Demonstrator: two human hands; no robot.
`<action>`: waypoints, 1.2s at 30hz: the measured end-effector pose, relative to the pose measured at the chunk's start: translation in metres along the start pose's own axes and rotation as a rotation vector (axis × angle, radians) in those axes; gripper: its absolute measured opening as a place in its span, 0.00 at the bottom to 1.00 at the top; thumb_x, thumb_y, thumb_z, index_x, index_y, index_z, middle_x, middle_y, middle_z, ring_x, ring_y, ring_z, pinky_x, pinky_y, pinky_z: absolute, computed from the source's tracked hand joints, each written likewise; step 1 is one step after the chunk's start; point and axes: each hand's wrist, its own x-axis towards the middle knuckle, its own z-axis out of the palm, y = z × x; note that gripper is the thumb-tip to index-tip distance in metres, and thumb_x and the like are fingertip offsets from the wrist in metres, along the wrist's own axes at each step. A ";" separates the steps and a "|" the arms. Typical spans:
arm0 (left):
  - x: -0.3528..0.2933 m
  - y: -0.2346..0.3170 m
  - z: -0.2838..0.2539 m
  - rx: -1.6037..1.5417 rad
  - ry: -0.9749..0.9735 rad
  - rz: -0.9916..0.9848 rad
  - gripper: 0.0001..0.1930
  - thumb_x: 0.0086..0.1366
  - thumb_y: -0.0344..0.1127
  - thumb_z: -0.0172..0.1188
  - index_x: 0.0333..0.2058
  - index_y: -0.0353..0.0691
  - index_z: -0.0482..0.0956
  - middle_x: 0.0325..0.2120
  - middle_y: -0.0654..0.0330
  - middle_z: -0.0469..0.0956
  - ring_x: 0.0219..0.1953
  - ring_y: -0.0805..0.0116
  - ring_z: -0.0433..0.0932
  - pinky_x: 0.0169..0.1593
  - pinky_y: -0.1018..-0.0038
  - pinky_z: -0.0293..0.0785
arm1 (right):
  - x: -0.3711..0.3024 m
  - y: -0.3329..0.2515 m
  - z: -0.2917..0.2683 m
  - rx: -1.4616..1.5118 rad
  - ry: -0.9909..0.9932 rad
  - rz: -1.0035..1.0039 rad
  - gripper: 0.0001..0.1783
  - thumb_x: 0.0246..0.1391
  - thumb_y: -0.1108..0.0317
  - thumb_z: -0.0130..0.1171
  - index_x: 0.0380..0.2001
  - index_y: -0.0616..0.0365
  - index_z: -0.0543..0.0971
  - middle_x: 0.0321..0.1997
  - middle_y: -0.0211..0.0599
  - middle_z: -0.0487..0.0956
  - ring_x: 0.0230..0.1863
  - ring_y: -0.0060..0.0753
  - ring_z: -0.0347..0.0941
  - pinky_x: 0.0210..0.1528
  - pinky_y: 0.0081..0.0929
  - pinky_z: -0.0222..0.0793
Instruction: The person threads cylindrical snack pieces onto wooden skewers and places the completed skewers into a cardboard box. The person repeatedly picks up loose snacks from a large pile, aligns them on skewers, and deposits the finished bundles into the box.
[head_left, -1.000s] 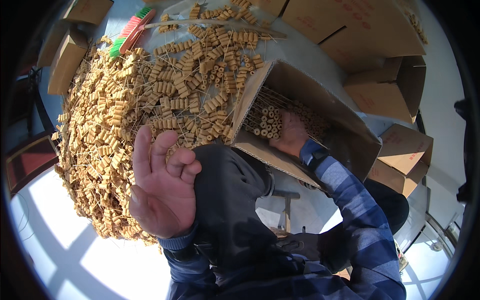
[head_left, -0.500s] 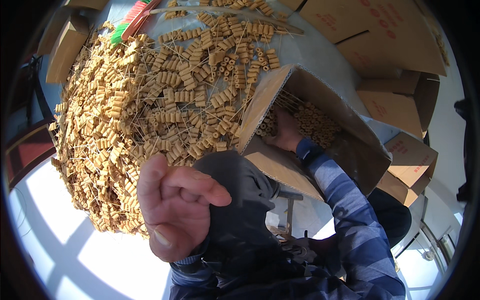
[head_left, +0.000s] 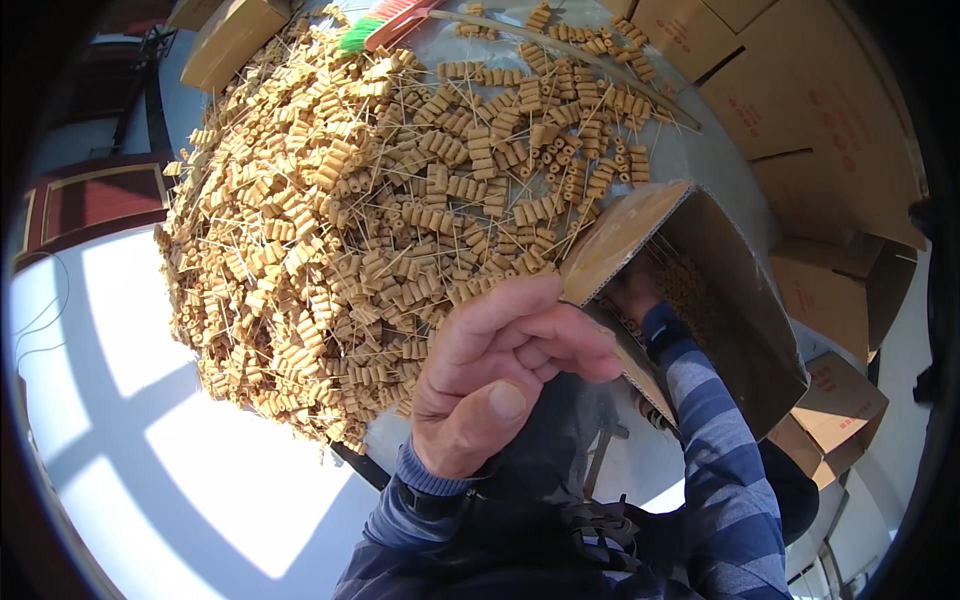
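Observation:
My left hand [head_left: 495, 385] is raised in front of the heap, palm up and fingers loosely bent. Its thumb stands apart and nothing lies in it. Inside an open cardboard box [head_left: 755, 330], my right hand [head_left: 637, 292] reaches down in shadow; its fingers are hidden. Beside that hand, skewered tan rolls [head_left: 688, 290] are packed in the box with their ends showing. To the left spreads a large heap of tan ridged rolls on thin sticks [head_left: 300, 220], several pieces to a stick.
A broom [head_left: 390, 28] with green and red bristles lies at the far edge of the heap, its long handle [head_left: 570, 45] reaching right. Flattened cardboard [head_left: 800, 90] and more boxes [head_left: 835, 400] stand on the right. Another box [head_left: 235, 45] is at the far left.
The view has shifted, so the heap and box appear farther right. My left hand has moved right, close to the box's near edge, its fingers less curled. My right hand stays inside the box.

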 end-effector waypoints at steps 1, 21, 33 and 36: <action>0.000 0.002 0.001 -0.007 -0.007 -0.028 0.35 0.72 0.40 0.50 0.69 0.26 0.48 0.53 0.30 0.70 0.53 0.43 0.77 0.59 0.53 0.72 | -0.001 0.000 -0.002 0.065 0.024 -0.174 0.59 0.47 0.51 0.73 0.72 0.61 0.48 0.69 0.58 0.64 0.70 0.56 0.60 0.70 0.43 0.57; -0.158 -0.015 -0.165 0.033 0.705 -0.358 0.21 0.71 0.31 0.54 0.60 0.34 0.66 0.45 0.55 0.77 0.38 0.67 0.79 0.43 0.70 0.79 | -0.168 -0.053 -0.123 -0.146 0.125 -0.120 0.23 0.67 0.57 0.55 0.56 0.64 0.75 0.57 0.47 0.78 0.59 0.43 0.73 0.62 0.33 0.65; -0.233 -0.161 -0.283 1.069 0.563 -0.765 0.20 0.66 0.47 0.60 0.45 0.36 0.79 0.34 0.53 0.81 0.33 0.60 0.82 0.37 0.66 0.79 | -0.276 -0.129 -0.105 0.013 0.156 -0.127 0.19 0.70 0.60 0.52 0.56 0.61 0.76 0.52 0.35 0.79 0.55 0.29 0.72 0.61 0.26 0.64; -0.207 -0.183 -0.275 1.391 0.326 -0.963 0.25 0.64 0.54 0.58 0.44 0.35 0.81 0.38 0.48 0.83 0.39 0.52 0.83 0.43 0.61 0.79 | -0.278 -0.129 -0.100 0.007 0.143 -0.079 0.18 0.71 0.62 0.52 0.56 0.61 0.75 0.52 0.34 0.79 0.54 0.28 0.72 0.60 0.26 0.65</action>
